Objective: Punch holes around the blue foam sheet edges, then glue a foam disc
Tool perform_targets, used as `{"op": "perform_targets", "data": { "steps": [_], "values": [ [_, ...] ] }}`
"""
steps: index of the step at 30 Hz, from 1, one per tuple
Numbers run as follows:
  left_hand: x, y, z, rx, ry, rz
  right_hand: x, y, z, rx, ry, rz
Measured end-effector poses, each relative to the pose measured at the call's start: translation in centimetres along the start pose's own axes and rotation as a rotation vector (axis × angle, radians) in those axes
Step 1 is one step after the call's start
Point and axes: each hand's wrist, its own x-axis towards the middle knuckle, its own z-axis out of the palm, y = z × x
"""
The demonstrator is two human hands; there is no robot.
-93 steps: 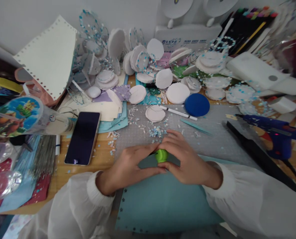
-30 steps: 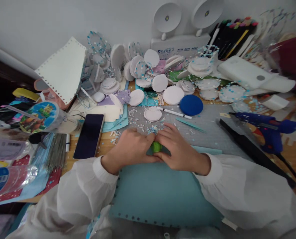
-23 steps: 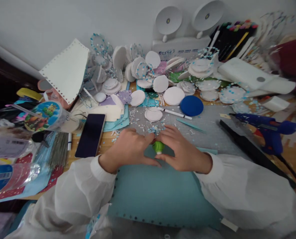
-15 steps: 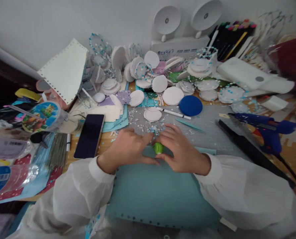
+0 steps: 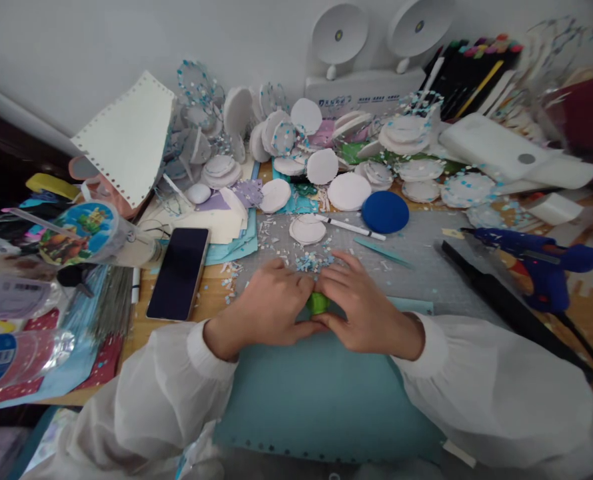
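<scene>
A small green paper punch (image 5: 318, 303) sits at the far edge of a blue-green paper sheet (image 5: 321, 400), partly hidden by my fingers. My right hand (image 5: 364, 303) is closed round its right side, thumb at the near side. From the left, my left hand (image 5: 274, 303) is closed against the punch, its fingers curled and its thumb tip meeting my right thumb. Small holes run along the sheet's near edge. Just beyond my hands lies a scatter of tiny blue and white paper bits (image 5: 310, 259).
Beyond are a white paper disc (image 5: 307, 230), a pen (image 5: 351, 227), a blue round lid (image 5: 385, 212) and tweezers (image 5: 384, 252). A phone (image 5: 178, 273) and a lidded cup (image 5: 84, 233) stand left. At right lie a blue glue gun (image 5: 536, 257) and a black tool (image 5: 506, 303).
My left hand has moved right and closed in against the punch, its fingers curling and its thumb meeting my right thumb. My right hand keeps its grip. The view has shifted slightly.
</scene>
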Motion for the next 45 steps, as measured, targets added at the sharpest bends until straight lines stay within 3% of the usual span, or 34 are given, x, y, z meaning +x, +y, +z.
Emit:
{"op": "perform_targets", "data": {
  "steps": [9,18,26,32,45],
  "values": [
    [-0.6,-0.3,-0.1,0.085,-0.036,-0.040,-0.1,0.2,0.5,0.117,-0.049,-0.002],
    [-1.5,-1.3,-0.3,0.089,0.000,-0.017,-0.1,0.4,-0.2,0.108,-0.047,-0.001],
    [-0.4,-0.2,-1.0,0.017,-0.031,-0.027,-0.1,-0.2,-0.3,0.046,-0.028,-0.028],
    [-0.2,0.2,-0.6,-0.016,0.017,0.026,-0.1,-0.2,-0.3,0.080,0.004,-0.022],
    [-0.7,0.0,-0.7,0.059,-0.122,-0.094,-0.3,0.3,-0.1,0.159,-0.073,0.005]
  ]
}}
